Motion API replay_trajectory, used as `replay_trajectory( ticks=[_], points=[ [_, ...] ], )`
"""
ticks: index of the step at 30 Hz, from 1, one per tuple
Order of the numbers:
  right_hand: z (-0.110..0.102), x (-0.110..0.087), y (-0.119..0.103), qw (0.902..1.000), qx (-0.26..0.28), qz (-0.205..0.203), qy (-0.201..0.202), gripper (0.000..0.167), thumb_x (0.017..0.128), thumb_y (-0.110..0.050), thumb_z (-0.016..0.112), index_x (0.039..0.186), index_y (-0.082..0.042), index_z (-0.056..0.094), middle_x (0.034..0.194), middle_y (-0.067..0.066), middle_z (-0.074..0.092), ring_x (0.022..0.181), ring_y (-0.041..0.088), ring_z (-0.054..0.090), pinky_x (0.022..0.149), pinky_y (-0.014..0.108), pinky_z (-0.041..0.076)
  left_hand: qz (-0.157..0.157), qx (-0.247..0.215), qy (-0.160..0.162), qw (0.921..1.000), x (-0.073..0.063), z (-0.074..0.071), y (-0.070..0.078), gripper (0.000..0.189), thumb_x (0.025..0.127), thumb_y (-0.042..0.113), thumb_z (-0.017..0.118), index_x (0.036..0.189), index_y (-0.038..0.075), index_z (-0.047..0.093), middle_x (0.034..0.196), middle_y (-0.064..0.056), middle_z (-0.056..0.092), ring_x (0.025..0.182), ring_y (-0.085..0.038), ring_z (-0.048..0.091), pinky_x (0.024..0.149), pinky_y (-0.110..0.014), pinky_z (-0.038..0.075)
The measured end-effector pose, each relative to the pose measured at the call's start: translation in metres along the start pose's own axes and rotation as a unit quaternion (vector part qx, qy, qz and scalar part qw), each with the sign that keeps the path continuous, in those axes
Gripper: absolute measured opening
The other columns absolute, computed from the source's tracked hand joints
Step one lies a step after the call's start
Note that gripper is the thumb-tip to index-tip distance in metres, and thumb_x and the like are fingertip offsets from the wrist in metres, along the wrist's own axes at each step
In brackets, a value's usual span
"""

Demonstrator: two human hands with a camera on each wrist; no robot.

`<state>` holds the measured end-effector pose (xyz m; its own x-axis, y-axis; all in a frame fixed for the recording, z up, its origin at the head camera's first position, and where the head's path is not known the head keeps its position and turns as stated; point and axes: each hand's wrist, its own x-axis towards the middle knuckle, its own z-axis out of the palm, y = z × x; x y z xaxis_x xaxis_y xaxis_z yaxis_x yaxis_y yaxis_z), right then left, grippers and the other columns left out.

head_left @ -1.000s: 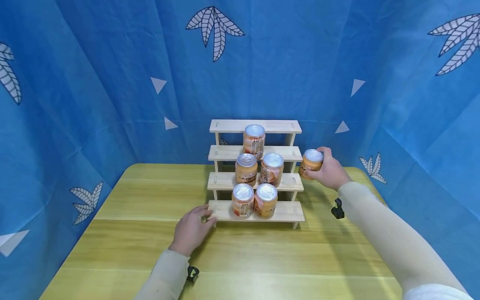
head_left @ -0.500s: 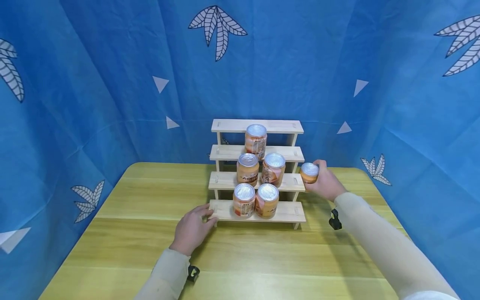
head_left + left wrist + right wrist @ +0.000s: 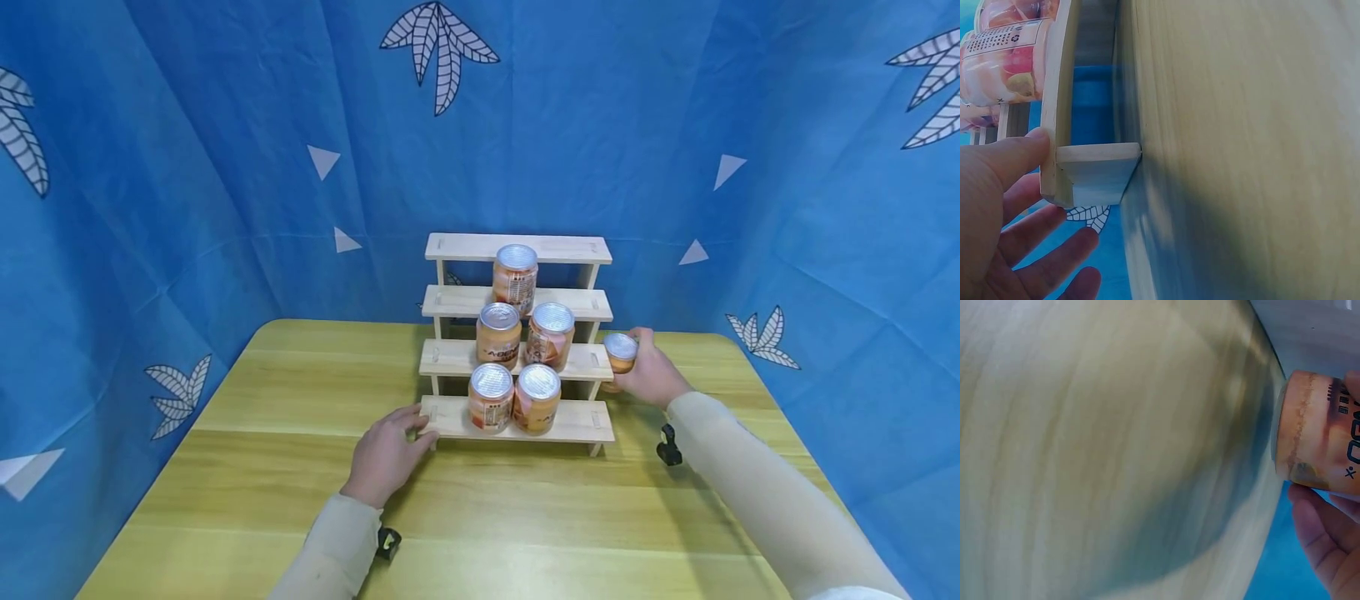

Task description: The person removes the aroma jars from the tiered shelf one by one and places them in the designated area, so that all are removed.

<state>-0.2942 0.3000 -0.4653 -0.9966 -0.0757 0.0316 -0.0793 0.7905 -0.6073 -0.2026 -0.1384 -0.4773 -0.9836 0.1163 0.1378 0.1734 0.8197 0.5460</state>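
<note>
A pale wooden stepped rack (image 3: 577,421) stands on the table and bears several orange cans with silver lids. Two cans, one of them the front right can (image 3: 537,400), sit on the lowest step. My left hand (image 3: 386,454) holds the left end of that step; its thumb (image 3: 1025,150) lies against the board, while the other fingers spread around the end. Right of the rack, my right hand (image 3: 651,371) grips another orange can (image 3: 1316,431) upright by its side. That can's base is at the tabletop; contact is hard to tell. The hand partly hides its label.
The wooden table (image 3: 510,517) runs up to a blue curtain (image 3: 600,125) with leaf prints at the back and sides. More cans, such as the upper can (image 3: 515,279) and the middle left can (image 3: 498,337), stand on the higher steps.
My right hand has lowered the can from beside the upper steps down to the table at the rack's right. The left hand stays at the lowest step; the head view shifts slightly.
</note>
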Motion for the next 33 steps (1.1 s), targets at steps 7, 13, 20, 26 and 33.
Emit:
replay_trajectory(
  ticks=[7, 13, 20, 26, 33],
  points=[
    [0.004, -0.005, 0.007, 0.9999, 0.012, 0.006, 0.009, 0.093, 0.081, -0.019, 0.08, 0.145, 0.005, 0.017, 0.124, 0.041, 0.054, 0.112, 0.052, 0.059, 0.097, 0.061, 0.047, 0.004, 0.002, 0.006, 1.0, -0.001, 0.001, 0.001, 0.035, 0.09, 0.037, 0.077, 0.114, 0.012, 0.077, 0.138, -0.005, 0.063, 0.128, -0.031, 0.059, 0.1, -0.05, 0.051],
    [0.005, -0.009, 0.006, 0.9999, 0.006, 0.015, -0.002, 0.096, 0.081, -0.024, 0.083, 0.145, 0.001, 0.016, 0.123, 0.038, 0.054, 0.112, 0.049, 0.059, 0.1, 0.06, 0.046, 0.007, -0.002, 0.009, 0.9999, -0.002, 0.002, 0.001, 0.035, 0.09, 0.036, 0.078, 0.114, 0.011, 0.077, 0.138, -0.005, 0.064, 0.128, -0.031, 0.059, 0.099, -0.049, 0.052],
    [-0.004, -0.001, 0.004, 0.999, -0.014, -0.017, -0.04, 0.112, 0.082, -0.029, 0.083, 0.156, 0.0, 0.004, 0.134, 0.035, 0.049, 0.121, 0.05, 0.055, 0.106, 0.062, 0.041, 0.004, -0.01, 0.014, 0.9998, -0.001, 0.0, 0.001, 0.038, 0.089, 0.037, 0.078, 0.116, 0.01, 0.076, 0.139, -0.004, 0.063, 0.129, -0.032, 0.057, 0.102, -0.05, 0.05],
    [-0.02, 0.0, -0.003, 0.9972, -0.013, -0.035, -0.066, 0.099, 0.089, -0.026, 0.074, 0.156, 0.006, 0.009, 0.138, 0.034, 0.046, 0.117, 0.045, 0.057, 0.098, 0.058, 0.049, 0.005, -0.007, 0.01, 0.9999, 0.0, -0.001, 0.002, 0.038, 0.089, 0.037, 0.078, 0.116, 0.01, 0.076, 0.139, -0.005, 0.063, 0.129, -0.032, 0.057, 0.102, -0.05, 0.05],
    [-0.043, -0.004, -0.017, 0.9934, -0.069, -0.028, -0.087, 0.09, 0.096, -0.052, 0.062, 0.154, 0.005, 0.025, 0.146, 0.033, 0.041, 0.123, 0.049, 0.053, 0.096, 0.06, 0.049, 0.0, -0.002, -0.001, 1.0, 0.0, -0.001, 0.001, 0.037, 0.09, 0.036, 0.078, 0.116, 0.011, 0.075, 0.14, -0.006, 0.062, 0.13, -0.033, 0.056, 0.104, -0.052, 0.048]
  ],
)
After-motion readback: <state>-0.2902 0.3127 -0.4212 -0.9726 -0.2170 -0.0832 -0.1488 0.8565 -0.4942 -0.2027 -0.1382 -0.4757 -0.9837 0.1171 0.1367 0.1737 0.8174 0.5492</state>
